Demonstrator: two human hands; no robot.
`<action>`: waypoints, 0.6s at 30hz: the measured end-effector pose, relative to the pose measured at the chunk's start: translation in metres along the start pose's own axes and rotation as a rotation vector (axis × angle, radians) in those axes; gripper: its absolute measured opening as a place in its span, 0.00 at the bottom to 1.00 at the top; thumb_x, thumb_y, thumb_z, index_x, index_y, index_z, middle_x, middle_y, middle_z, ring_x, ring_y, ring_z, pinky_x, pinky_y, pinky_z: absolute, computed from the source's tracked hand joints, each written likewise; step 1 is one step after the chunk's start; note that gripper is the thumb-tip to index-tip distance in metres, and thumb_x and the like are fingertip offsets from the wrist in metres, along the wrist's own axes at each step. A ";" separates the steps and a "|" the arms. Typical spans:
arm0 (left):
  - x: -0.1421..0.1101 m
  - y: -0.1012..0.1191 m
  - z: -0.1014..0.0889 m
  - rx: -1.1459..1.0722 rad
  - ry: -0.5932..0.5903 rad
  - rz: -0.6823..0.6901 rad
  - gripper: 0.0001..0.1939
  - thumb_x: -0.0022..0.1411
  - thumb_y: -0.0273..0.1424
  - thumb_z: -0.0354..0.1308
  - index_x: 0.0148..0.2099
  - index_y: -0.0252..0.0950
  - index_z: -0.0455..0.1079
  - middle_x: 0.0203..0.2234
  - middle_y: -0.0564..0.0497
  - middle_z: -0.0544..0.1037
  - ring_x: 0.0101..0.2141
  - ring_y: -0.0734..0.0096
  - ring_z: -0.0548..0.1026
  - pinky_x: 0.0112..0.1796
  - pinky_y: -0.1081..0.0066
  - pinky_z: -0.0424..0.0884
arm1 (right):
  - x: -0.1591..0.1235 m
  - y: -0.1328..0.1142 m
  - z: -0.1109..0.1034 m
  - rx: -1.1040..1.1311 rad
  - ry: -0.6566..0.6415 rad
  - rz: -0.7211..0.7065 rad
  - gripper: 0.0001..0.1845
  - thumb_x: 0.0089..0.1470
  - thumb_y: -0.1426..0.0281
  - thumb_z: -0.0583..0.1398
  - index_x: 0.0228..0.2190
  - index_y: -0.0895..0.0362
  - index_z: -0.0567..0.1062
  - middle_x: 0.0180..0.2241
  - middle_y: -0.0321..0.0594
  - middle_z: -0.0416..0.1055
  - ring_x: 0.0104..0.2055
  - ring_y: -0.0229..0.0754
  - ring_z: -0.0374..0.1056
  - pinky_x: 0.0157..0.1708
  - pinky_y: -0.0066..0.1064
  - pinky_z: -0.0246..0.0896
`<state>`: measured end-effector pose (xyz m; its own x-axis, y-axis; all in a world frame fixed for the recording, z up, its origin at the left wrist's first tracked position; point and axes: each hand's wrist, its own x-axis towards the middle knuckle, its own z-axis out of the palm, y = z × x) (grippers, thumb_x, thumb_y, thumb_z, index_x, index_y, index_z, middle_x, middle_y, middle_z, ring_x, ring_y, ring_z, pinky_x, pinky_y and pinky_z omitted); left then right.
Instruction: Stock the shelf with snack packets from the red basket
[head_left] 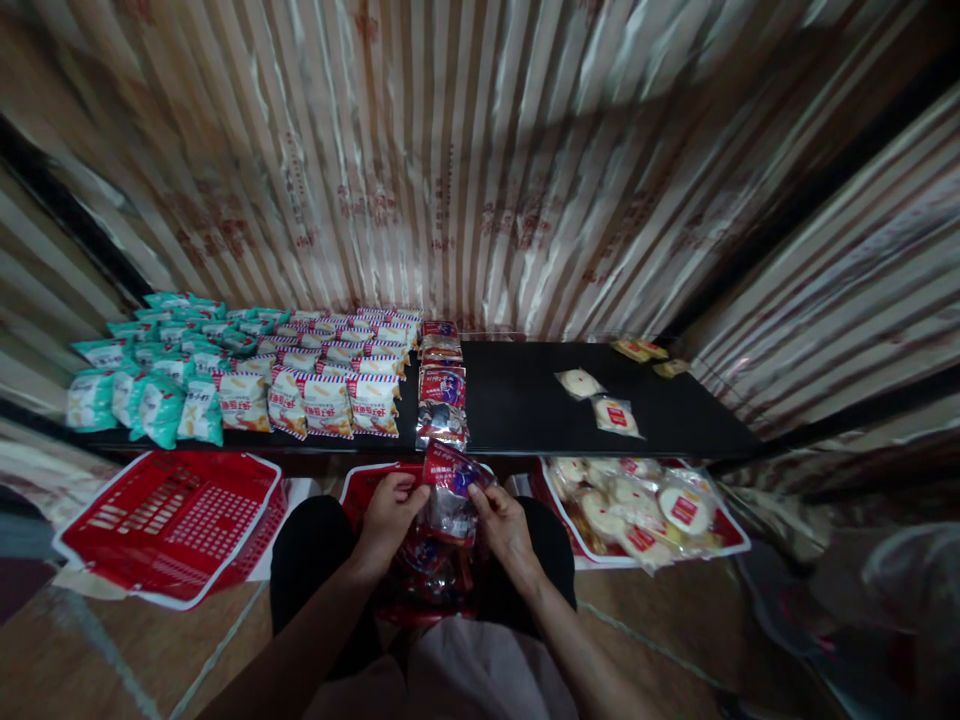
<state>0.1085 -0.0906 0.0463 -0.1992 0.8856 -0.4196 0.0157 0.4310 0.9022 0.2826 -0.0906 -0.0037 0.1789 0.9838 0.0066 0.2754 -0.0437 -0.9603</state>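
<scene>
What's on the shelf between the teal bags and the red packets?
Rows of white bags with striped top edges, seen in the head view.

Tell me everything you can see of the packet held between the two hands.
The packet is small and looks like glossy plastic film. Its upper part is dark red with pale lettering and a blue-purple patch; lower down it looks silvery. The print is too blurred to read. Its top edge slopes down to the right. The left hand grips its left side, the right hand its right. It is above a red basket; whether it touches anything there is unclear.
</scene>
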 end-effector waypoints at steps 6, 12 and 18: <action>0.008 -0.012 0.011 -0.083 -0.209 -0.021 0.07 0.45 0.33 0.61 0.27 0.34 0.71 0.22 0.51 0.77 0.27 0.70 0.74 0.29 0.74 0.66 | 0.013 -0.018 -0.007 0.286 -0.118 0.222 0.27 0.36 0.46 0.63 0.25 0.58 0.77 0.22 0.38 0.74 0.24 0.42 0.67 0.27 0.31 0.62; 0.018 -0.005 0.026 -0.077 -0.143 0.001 0.04 0.46 0.30 0.57 0.23 0.35 0.68 0.16 0.55 0.72 0.20 0.73 0.69 0.24 0.75 0.62 | 0.028 -0.030 -0.012 0.392 -0.107 0.278 0.24 0.34 0.49 0.66 0.24 0.58 0.75 0.18 0.34 0.71 0.21 0.38 0.65 0.24 0.29 0.61; 0.035 0.017 0.043 -0.136 -0.070 0.032 0.05 0.47 0.26 0.56 0.21 0.36 0.66 0.14 0.57 0.69 0.18 0.76 0.66 0.22 0.76 0.61 | 0.047 -0.028 -0.016 0.372 -0.071 0.292 0.25 0.37 0.50 0.65 0.30 0.58 0.74 0.16 0.30 0.66 0.18 0.35 0.61 0.20 0.25 0.56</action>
<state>0.1438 -0.0446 0.0422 -0.1321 0.9105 -0.3918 -0.1133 0.3788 0.9185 0.2980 -0.0459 0.0282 0.1296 0.9497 -0.2851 -0.1358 -0.2678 -0.9538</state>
